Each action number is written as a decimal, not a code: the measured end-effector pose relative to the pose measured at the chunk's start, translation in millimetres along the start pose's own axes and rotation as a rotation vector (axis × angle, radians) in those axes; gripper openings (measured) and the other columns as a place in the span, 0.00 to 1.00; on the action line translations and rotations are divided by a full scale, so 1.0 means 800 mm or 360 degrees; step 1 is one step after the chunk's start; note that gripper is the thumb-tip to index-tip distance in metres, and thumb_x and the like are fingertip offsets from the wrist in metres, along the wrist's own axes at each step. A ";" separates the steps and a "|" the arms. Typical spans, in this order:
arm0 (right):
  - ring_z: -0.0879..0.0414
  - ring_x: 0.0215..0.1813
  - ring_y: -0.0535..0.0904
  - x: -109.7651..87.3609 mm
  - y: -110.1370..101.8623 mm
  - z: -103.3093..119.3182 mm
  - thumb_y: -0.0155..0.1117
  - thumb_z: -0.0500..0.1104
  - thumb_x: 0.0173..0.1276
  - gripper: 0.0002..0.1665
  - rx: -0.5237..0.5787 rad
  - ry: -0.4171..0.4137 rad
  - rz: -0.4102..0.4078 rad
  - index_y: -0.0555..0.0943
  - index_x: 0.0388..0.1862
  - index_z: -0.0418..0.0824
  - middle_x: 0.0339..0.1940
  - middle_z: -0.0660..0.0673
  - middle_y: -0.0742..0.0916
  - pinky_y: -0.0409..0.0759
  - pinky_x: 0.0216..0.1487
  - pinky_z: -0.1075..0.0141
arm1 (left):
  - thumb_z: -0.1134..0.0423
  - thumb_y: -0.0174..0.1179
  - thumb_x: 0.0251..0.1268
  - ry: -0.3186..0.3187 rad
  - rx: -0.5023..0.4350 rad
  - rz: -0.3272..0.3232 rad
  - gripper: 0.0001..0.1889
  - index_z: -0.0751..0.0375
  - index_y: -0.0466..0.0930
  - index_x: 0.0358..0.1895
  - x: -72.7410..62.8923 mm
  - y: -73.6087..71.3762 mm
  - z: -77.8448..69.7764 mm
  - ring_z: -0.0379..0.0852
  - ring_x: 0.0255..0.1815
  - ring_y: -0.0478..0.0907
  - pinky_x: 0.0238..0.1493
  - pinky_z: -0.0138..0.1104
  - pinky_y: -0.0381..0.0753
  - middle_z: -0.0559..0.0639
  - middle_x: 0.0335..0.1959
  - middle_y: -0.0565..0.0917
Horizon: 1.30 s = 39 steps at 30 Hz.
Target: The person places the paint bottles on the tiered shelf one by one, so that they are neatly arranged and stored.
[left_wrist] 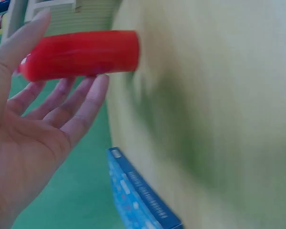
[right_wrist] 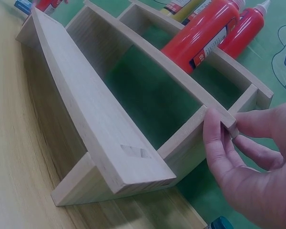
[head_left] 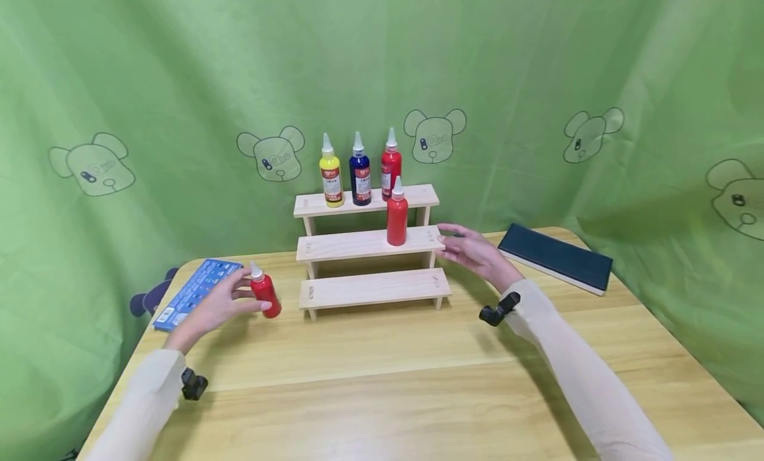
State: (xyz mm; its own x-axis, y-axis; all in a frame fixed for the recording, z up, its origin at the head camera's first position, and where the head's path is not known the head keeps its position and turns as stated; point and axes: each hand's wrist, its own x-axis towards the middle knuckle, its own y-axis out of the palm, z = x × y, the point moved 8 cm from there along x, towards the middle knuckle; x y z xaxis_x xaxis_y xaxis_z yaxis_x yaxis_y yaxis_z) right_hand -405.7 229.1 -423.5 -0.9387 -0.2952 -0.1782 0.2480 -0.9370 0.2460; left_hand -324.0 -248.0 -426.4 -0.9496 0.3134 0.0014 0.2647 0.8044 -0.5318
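My left hand (head_left: 223, 305) holds a red squeeze bottle (head_left: 266, 296) with a white nozzle between thumb and fingers, left of a three-tier wooden display stand (head_left: 364, 288). The left wrist view shows that red bottle (left_wrist: 86, 53) lying across the fingers, its nozzle end partly behind the thumb. With thumb and fingertips, my right hand (right_wrist: 257, 162) pinches the right end of the stand's middle shelf (right_wrist: 219, 112). On that shelf stands another red bottle (head_left: 396, 222). The top shelf carries a yellow bottle (head_left: 332, 179), a dark blue bottle (head_left: 361, 181) and a red bottle (head_left: 390, 164), all upright.
A blue printed box (head_left: 197, 292) lies at the table's left edge, behind my left hand. Farther right, a dark flat box or book (head_left: 555, 257) rests on the wooden table (head_left: 382, 395). A green curtain (head_left: 370, 56) with bear drawings surrounds the back and sides.
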 end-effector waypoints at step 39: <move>0.56 0.42 0.88 0.001 -0.006 -0.005 0.52 0.30 0.82 0.38 0.0009 0.0009 -0.0014 0.53 0.85 0.35 0.45 0.46 0.86 0.86 0.57 0.69 | 0.52 0.73 0.68 0.0330 -0.0158 -0.0517 0.32 0.57 0.75 0.71 0.054 0.002 -0.149 0.53 0.60 0.81 0.60 0.36 0.85 0.57 0.61 0.84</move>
State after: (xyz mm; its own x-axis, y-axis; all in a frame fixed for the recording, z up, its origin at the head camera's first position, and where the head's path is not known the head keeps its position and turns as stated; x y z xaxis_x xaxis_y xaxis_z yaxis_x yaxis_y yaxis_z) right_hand -406.9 232.3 -428.7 -0.9393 -0.2883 -0.1860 0.2386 -0.9384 0.2499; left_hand -344.8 -172.8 -326.5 -0.9352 0.1215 0.3325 -0.0196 0.9201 -0.3912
